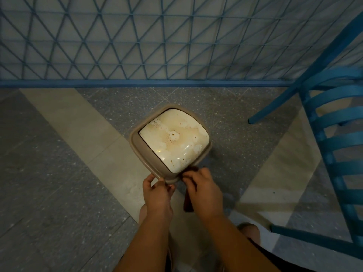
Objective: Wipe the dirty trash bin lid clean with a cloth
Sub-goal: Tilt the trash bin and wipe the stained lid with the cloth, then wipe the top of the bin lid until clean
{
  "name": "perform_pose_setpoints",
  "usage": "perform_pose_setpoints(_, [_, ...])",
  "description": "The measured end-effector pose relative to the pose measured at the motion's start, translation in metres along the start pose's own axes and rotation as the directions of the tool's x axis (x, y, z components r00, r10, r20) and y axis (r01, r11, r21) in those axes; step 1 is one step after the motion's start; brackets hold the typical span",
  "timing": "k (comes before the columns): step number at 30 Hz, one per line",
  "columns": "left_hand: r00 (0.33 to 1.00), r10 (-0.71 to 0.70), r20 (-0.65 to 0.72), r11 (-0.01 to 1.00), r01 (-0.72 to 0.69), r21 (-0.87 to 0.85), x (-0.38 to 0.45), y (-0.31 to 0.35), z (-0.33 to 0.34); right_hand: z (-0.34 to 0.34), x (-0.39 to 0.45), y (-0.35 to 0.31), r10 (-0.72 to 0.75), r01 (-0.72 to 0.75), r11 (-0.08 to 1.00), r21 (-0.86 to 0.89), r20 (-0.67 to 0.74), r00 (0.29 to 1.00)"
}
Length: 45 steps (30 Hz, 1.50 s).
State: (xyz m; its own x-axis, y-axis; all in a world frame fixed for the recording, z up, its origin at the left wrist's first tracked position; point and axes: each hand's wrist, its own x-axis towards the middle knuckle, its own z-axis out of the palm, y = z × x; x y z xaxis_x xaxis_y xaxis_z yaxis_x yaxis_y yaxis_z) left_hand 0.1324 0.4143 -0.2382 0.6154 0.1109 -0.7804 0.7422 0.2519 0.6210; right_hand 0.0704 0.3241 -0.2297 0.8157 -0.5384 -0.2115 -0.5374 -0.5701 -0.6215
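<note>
Both hands met the bin: left hand (pixel 157 190) gripped the tan rim; right hand (pixel 202 185) pinched a dark cloth (pixel 188 203), mostly hidden. I logged the glossy cream lid (pixel 173 137), brown-stained.

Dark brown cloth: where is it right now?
Head view, bottom centre: the dark brown cloth hangs from the right hand at the near rim of the beige plastic trash bin lid, beside the left hand.

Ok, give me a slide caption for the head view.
Left hand grips the stained trash bin lid's rim while right hand holds a dark cloth.
</note>
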Motion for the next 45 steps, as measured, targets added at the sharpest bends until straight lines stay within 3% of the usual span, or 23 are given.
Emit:
perform_pose_setpoints(4, [0.998, 0.038, 0.046, 0.985, -0.045, 0.168, 0.001, 0.004, -0.006, -0.014, -0.012, 0.009, 0.045, -0.042, 0.997, -0.063, 0.055, 0.997])
perform_pose_setpoints(9, [0.998, -0.007, 0.055, 0.982, -0.004, 0.191, -0.003, 0.008, -0.005, -0.052, -0.021, 0.017, 0.247, -0.225, 0.966, 0.131, -0.185, 0.951])
perform_pose_setpoints(12, [0.998, -0.046, 0.032, 0.970, 0.037, 0.238, 0.001, 0.009, -0.014, -0.068, -0.021, 0.008, 0.267, -0.198, 0.949, 0.244, -0.294, 0.918])
perform_pose_setpoints(14, [0.998, 0.001, 0.064, 0.923, -0.025, 0.385, 0.001, 0.014, -0.022, -0.076, -0.023, 0.006, 0.279, -0.182, 0.940, 0.288, -0.345, 0.896])
perform_pose_setpoints(16, [0.986, 0.137, 0.093, 0.821, -0.166, 0.546, -0.003, 0.029, -0.027, -0.081, -0.025, 0.006, 0.298, -0.188, 0.935, 0.301, -0.379, 0.876])
perform_pose_setpoints(18, [0.933, 0.327, 0.153, 0.724, -0.351, 0.594, -0.011, 0.050, -0.030, -0.083, -0.027, 0.006, 0.293, -0.179, 0.938, 0.298, -0.401, 0.868])
perform_pose_setpoints(21, [0.722, 0.518, 0.458, 0.486, -0.690, 0.537, -0.034, 0.074, -0.030, -0.084, -0.028, 0.006, 0.279, -0.166, 0.942, 0.290, -0.407, 0.870])
perform_pose_setpoints(24, [0.550, 0.457, 0.699, 0.219, -0.831, 0.511, -0.052, 0.077, -0.022, -0.082, -0.028, 0.006, 0.293, -0.187, 0.937, 0.296, -0.370, 0.882])
perform_pose_setpoints(27, [0.496, 0.330, 0.803, -0.065, -0.837, 0.543, -0.051, 0.073, -0.013, -0.083, -0.027, 0.009, 0.278, -0.189, 0.943, 0.274, -0.337, 0.900])
perform_pose_setpoints(30, [0.487, 0.310, 0.817, -0.229, -0.796, 0.561, -0.045, 0.073, -0.009, -0.087, -0.025, 0.017, 0.292, -0.203, 0.942, 0.266, -0.360, 0.886])
perform_pose_setpoints(33, [0.487, 0.305, 0.819, -0.295, -0.769, 0.567, -0.042, 0.072, -0.004, -0.091, -0.023, 0.018, 0.318, -0.202, 0.932, 0.301, -0.410, 0.855])
perform_pose_setpoints(38, [0.501, 0.342, 0.795, -0.269, -0.758, 0.594, -0.038, 0.069, -0.002, -0.092, -0.014, 0.000, 0.130, -0.052, 0.979, 0.196, -0.410, 0.903])
perform_pose_setpoints(45, [0.545, 0.278, 0.791, -0.263, -0.749, 0.608, -0.034, 0.081, 0.001, -0.093, -0.003, -0.007, 0.007, 0.043, 0.993, 0.112, -0.411, 0.912])
